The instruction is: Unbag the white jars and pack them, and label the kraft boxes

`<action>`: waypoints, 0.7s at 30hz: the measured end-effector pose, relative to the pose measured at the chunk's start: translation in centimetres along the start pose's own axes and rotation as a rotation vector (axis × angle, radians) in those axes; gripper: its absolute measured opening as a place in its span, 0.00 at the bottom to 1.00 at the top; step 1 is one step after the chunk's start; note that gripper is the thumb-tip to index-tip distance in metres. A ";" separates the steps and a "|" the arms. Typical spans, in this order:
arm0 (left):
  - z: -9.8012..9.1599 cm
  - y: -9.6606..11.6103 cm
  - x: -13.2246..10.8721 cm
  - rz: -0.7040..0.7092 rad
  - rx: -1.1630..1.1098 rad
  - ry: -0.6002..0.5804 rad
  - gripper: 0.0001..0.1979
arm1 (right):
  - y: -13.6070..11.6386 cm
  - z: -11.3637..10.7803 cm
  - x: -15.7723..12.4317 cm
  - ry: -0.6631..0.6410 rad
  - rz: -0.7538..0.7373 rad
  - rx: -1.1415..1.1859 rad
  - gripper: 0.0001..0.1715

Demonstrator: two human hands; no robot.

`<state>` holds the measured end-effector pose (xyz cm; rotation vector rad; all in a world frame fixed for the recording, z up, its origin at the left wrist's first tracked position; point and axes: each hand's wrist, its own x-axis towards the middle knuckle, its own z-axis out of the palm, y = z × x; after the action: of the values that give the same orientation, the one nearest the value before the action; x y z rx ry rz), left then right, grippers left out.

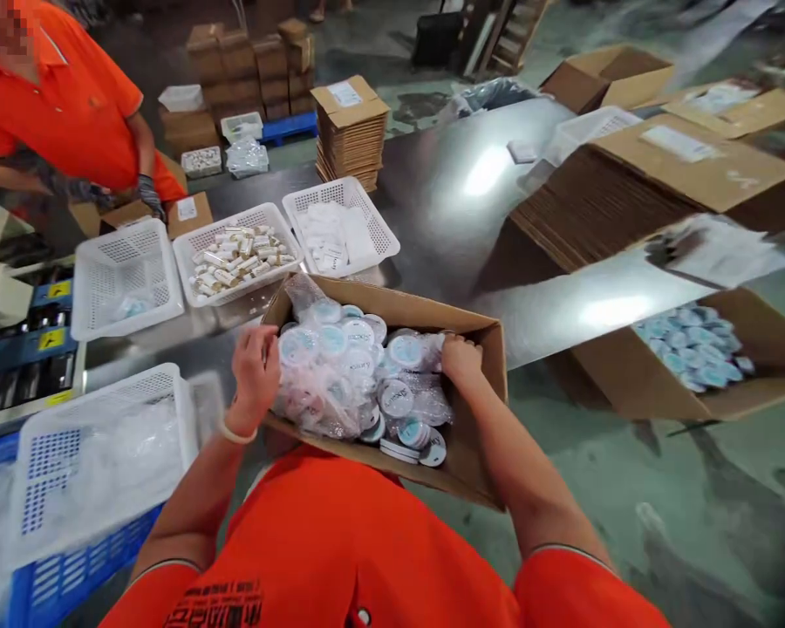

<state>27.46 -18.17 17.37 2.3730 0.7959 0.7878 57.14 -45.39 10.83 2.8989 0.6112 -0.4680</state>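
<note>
A cardboard box [477, 440] stands open in front of my body, filled with round white-and-blue discs [397, 398]. Clear bubble wrap [432, 402] lies among and over the discs. My left hand [256, 371] is closed at the box's left edge, its fingers bent over the rim and partly hidden. Inside the box, near the far right wall, my right hand [461, 358] is curled closed at the edge of the bubble wrap. Its fingertips are hidden.
White baskets hold small gold-and-white tubes [239, 255] and white packets [331, 235]. Flattened cartons [602, 201] are stacked on the metal table [432, 187]. Another disc-filled box [647, 384] stands right. A co-worker [71, 105] in orange works at the far left.
</note>
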 end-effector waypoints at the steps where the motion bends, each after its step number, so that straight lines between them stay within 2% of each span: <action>1: 0.0 1.2 -1.1 0.058 -0.028 -0.020 0.13 | 0.1 -0.4 -0.1 -0.004 0.034 0.008 0.20; 3: 0.7 3.2 -3.1 0.176 -0.009 -0.150 0.07 | 0.7 -1.6 -0.4 0.020 0.138 0.045 0.20; 5: 1.6 4.0 -4.0 0.216 0.114 -0.288 0.01 | 1.3 -2.8 -1.2 0.113 0.196 0.186 0.19; 7: 2.1 3.6 -3.7 0.184 0.209 -0.378 0.07 | 1.1 -3.4 -2.8 0.227 0.086 0.530 0.19; 10: 1.4 2.1 -1.6 0.134 0.163 -0.403 0.09 | -2.1 -3.2 -6.4 0.274 -0.262 1.259 0.28; 12: 0.2 1.4 0.1 0.072 0.065 -0.350 0.07 | -5.8 -2.8 -9.2 0.199 -0.401 1.609 0.32; 14: -0.8 1.1 1.6 0.020 -0.045 -0.298 0.03 | -9.7 -2.4 -11.6 0.094 -0.485 1.775 0.33; 16: -1.4 1.0 2.9 0.020 -0.158 -0.286 0.01 | -13.2 -2.0 -13.5 -0.014 -0.590 1.822 0.32; 18: -1.4 0.9 4.0 0.048 -0.281 -0.317 0.05 | -15.8 -1.8 -14.5 -0.128 -0.711 1.822 0.31; 21: -1.2 0.3 5.7 0.129 -0.438 -0.419 0.10 | -17.9 -1.5 -14.5 -0.260 -0.751 1.810 0.35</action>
<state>30.52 -14.22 20.44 2.0941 0.2653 0.4297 37.53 -34.27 15.70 3.4799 2.0121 -2.5565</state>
